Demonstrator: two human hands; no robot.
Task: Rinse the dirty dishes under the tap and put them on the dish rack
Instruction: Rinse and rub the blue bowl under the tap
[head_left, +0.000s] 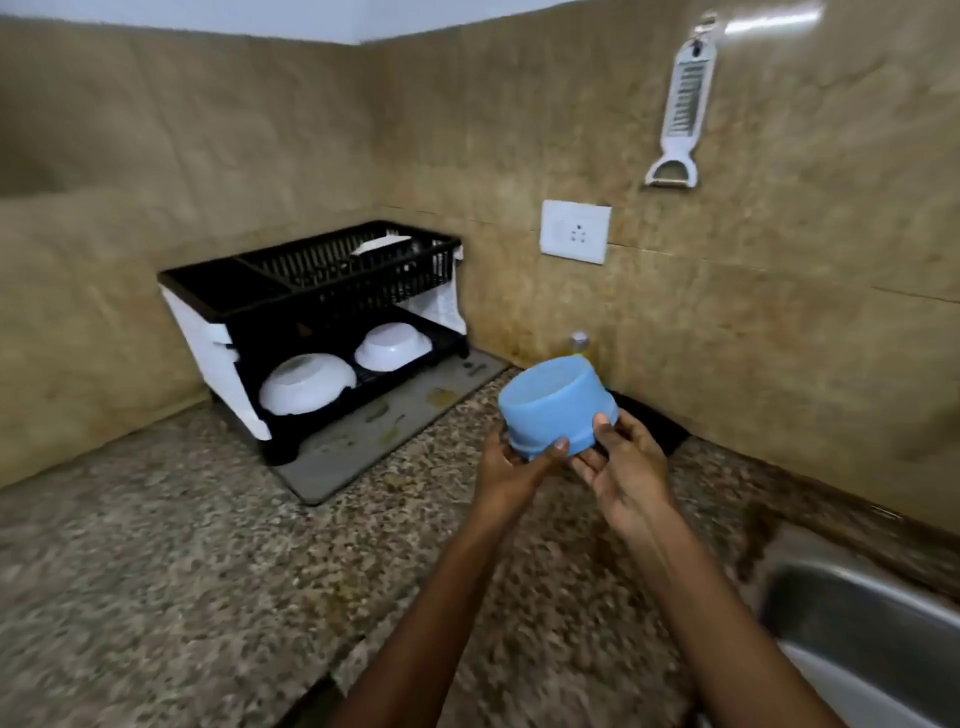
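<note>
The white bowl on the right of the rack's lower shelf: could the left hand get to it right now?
Probably not: the left hand and right hand both hold the blue container. The way to the white bowl looks open.

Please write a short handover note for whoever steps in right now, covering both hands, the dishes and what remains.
Left hand: grips the blue bowl at its rim, thumb in front.
Right hand: grips the same bowl from the other side.
The bowl is upside down, held in the air above the counter, between the sink and the dish rack.
Done: two white bowls sit inverted on the rack's lower tier.
Left: set the blue bowl on the rack. The sink is mostly out of view, so any remaining dishes cannot be told.
</note>
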